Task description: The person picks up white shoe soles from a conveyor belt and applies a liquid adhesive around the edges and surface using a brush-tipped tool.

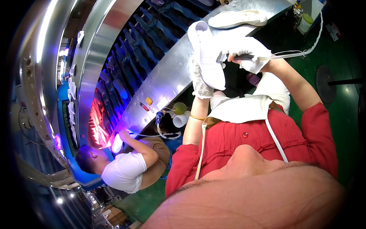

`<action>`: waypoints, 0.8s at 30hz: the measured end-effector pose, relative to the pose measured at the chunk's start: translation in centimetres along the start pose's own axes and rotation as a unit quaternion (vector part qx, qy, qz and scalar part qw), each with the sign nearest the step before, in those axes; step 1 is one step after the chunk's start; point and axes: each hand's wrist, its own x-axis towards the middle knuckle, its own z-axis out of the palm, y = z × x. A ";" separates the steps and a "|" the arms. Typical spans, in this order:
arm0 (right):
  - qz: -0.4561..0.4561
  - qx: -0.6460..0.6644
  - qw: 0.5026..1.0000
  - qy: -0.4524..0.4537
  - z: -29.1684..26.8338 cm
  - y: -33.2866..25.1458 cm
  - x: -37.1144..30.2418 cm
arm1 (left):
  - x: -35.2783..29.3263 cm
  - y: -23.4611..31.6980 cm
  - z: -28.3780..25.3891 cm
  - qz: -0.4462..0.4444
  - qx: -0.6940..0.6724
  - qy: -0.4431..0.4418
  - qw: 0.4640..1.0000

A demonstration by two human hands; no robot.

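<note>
My left hand (202,84), in a white knitted glove, is closed around a white shoe (207,57). The shoe stands lengthwise above the metal ledge, toe end toward me. On its right, my right hand (248,49), also in a white glove, grips a dark-handled brush (244,57) with a white tube running off its end. The brush head is close beside the shoe's edge; whether they touch I cannot tell. A second white shoe (238,19) lies on its side on the ledge, beyond both hands.
Beyond the metal ledge (152,89) runs a conveyor with rows of blue shapes (141,49). At left, a seated co-worker (126,168) in white holds a brightly lit shoe. A greenish pot (179,108) and white cup (180,120) hang near the ledge. The tube (318,36) curves off to my right.
</note>
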 end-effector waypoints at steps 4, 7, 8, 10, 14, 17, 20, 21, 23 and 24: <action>-0.061 0.011 0.997 0.044 0.2 -0.1 1.3 | -0.1 0.2 1.1 -0.009 0.008 -0.015 1.000; -0.060 -0.028 0.997 -0.030 0.4 -1.4 1.1 | 0.2 1.1 2.2 0.025 0.002 0.004 1.000; -0.064 -0.031 0.997 -0.037 0.7 -1.4 0.2 | 0.5 1.2 1.8 0.031 -0.012 0.013 0.999; -0.070 0.016 0.995 -0.071 0.7 -2.4 -0.4 | 0.5 2.0 -0.2 0.016 0.052 -0.022 0.998; 0.048 0.113 0.988 -0.099 -0.2 -2.8 -0.1 | 0.1 2.4 -0.8 0.002 0.061 -0.029 0.998; 0.042 0.113 0.993 0.004 -0.1 -2.6 0.5 | 0.1 1.7 0.6 0.063 0.050 0.005 0.997; 0.271 0.259 0.927 0.018 0.4 -3.6 1.4 | 0.1 1.5 0.3 0.008 -0.040 -0.035 0.999; 0.325 0.292 0.900 0.002 0.7 -3.9 1.9 | 0.0 1.5 0.3 0.010 -0.039 -0.035 0.999; 0.385 0.310 0.869 -0.009 1.7 -3.2 2.0 | 0.2 1.1 0.4 0.024 -0.071 0.004 0.997; 0.401 0.344 0.849 0.007 2.2 -2.6 2.0 | 0.2 1.0 0.2 0.024 -0.072 0.005 0.997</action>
